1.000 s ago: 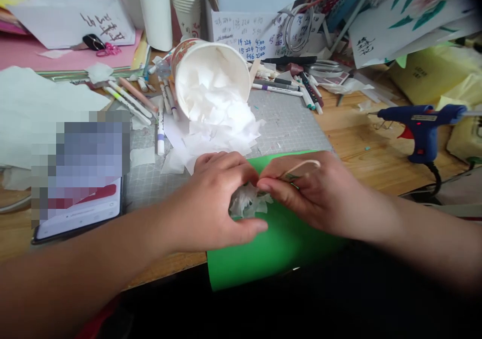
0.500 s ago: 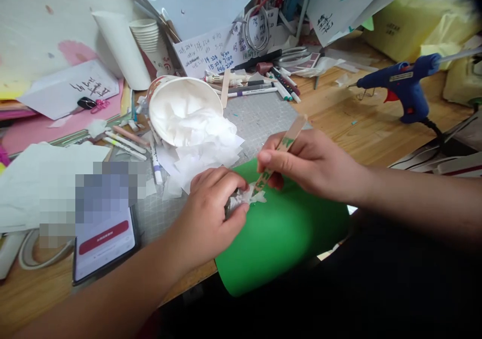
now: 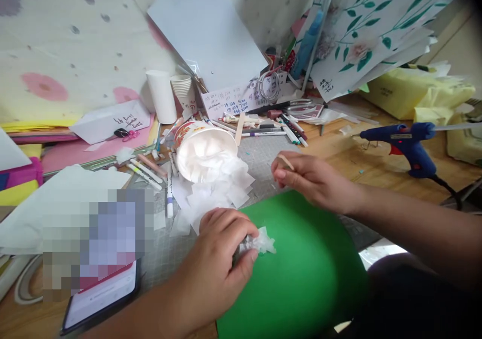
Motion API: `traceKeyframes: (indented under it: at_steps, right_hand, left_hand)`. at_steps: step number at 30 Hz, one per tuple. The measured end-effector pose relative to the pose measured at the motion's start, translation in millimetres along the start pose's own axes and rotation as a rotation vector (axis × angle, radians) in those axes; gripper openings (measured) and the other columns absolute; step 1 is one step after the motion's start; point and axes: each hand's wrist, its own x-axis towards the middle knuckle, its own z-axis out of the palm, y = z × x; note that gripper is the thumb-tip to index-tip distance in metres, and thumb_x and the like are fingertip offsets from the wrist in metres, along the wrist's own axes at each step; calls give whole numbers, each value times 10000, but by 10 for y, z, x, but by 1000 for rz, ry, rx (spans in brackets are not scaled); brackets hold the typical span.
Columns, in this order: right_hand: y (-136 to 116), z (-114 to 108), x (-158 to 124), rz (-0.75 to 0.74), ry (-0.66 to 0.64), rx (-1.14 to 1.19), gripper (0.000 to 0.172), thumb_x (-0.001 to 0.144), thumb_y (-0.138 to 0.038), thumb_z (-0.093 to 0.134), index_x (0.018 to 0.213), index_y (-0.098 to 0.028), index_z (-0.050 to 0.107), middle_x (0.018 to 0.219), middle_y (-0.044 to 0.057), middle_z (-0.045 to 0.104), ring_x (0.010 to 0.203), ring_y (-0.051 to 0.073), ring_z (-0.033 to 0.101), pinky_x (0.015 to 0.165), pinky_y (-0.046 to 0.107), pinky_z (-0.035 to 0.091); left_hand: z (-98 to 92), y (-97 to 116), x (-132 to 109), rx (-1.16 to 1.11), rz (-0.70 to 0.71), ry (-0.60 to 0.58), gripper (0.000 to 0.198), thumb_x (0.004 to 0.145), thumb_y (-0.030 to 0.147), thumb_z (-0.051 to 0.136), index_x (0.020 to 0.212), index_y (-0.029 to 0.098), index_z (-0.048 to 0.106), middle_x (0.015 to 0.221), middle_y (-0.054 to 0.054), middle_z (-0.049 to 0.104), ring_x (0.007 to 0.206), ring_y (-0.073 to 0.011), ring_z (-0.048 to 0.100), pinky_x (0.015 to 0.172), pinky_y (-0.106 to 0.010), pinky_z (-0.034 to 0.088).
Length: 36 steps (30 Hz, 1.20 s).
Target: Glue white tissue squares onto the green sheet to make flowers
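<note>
My left hand (image 3: 226, 248) is closed around a crumpled bunch of white tissue paper (image 3: 265, 241), whose ragged end sticks out past the fingertips. Whatever lies inside the bunch is hidden by the fingers. Under it spreads a smooth green sheet (image 3: 301, 273), curving down at the near edge of the table. Above the sheet's far edge, my right hand (image 3: 314, 179) pinches a flat wooden craft stick (image 3: 285, 162). Only the stick's upper end shows, and it is apart from the tissue paper.
A paper tub (image 3: 207, 135) lies on its side, spilling white tissue squares (image 3: 222, 188) onto a grey cutting mat (image 3: 259, 165). At the right rests a blue glue gun (image 3: 404, 138). A phone (image 3: 107, 289) is at the left, with markers (image 3: 145, 176) and white cups (image 3: 161, 98) behind.
The craft stick has come off the tissue paper, with my right hand moving up and away. My left hand keeps its hold. The view has tilted upward.
</note>
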Motion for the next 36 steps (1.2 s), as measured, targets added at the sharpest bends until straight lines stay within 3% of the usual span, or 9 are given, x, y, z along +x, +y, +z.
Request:
traceKeyframes:
  at_steps: [5, 8, 11, 15, 21, 25, 27, 30, 36]
  right_hand:
    - [-77, 293, 210, 102, -135, -213, 194, 870, -216, 500, 945, -153, 669, 840, 61, 615, 730, 157, 548, 681, 264, 387]
    - [-108, 406, 334, 84, -177, -202, 309, 809, -208, 562, 1102, -197, 663, 932, 70, 643, 796, 175, 570, 714, 266, 388]
    - [-115, 460, 436, 74, -234, -185, 306, 729, -167, 602, 1016, -204, 699, 916, 61, 660, 807, 181, 568, 711, 262, 381]
    - [-134, 443, 482, 117, -214, -125, 138, 682, -106, 568, 751, -157, 677, 707, 14, 595, 642, 126, 495, 612, 245, 350]
    - [-302, 128, 223, 271, -207, 181, 95, 756, -250, 598, 753, -156, 603, 577, -52, 485, 498, 71, 419, 470, 201, 341]
    - [-512, -31, -29, 392, -359, 627, 87, 694, -211, 684, 700, -158, 616, 581, -46, 534, 503, 61, 450, 463, 190, 337]
    - [-575, -2, -122, 453, -477, 716, 72, 683, -178, 686, 688, -151, 619, 571, -54, 517, 491, 47, 424, 449, 183, 299]
    - [-570, 147, -216, 537, -563, 606, 64, 706, -167, 656, 688, -148, 598, 537, -72, 450, 473, 41, 361, 436, 187, 249]
    - [-444, 422, -318, 484, -383, 339, 69, 758, -215, 582, 704, -173, 576, 603, -52, 473, 536, 72, 381, 496, 214, 310]
  left_hand:
    - [-5, -4, -6, -17, -13, -4, 161, 799, 119, 534, 932, 202, 568, 963, -40, 580, 970, -217, 508, 887, -413, 389]
    - [3, -20, -18, -19, -16, -4, 155, 804, 119, 533, 932, 199, 570, 956, -38, 575, 963, -210, 508, 899, -415, 385]
    - [1, -16, -16, -28, -15, 0, 139, 806, 122, 535, 922, 191, 571, 944, -38, 572, 948, -206, 508, 904, -425, 377]
    - [-4, -4, 3, -32, -9, 1, 137, 803, 126, 542, 921, 187, 577, 943, -36, 579, 953, -209, 508, 900, -431, 373]
    - [12, -26, 7, -21, 4, 21, 131, 799, 129, 557, 911, 191, 583, 933, -24, 601, 949, -207, 524, 902, -438, 368]
    - [21, -24, 23, 2, -5, 29, 95, 805, 153, 557, 884, 199, 582, 911, -24, 602, 940, -212, 536, 908, -451, 364]
    - [17, -12, 36, -6, -16, 14, 79, 801, 155, 558, 863, 196, 583, 888, -24, 601, 933, -214, 539, 896, -444, 372]
    - [4, 4, 49, -27, -15, 2, 134, 775, 114, 548, 872, 191, 599, 898, -24, 607, 939, -209, 536, 886, -429, 377]
    - [-25, 0, 43, -44, 0, -11, 104, 823, 168, 523, 887, 174, 605, 896, -27, 592, 918, -199, 530, 871, -421, 378]
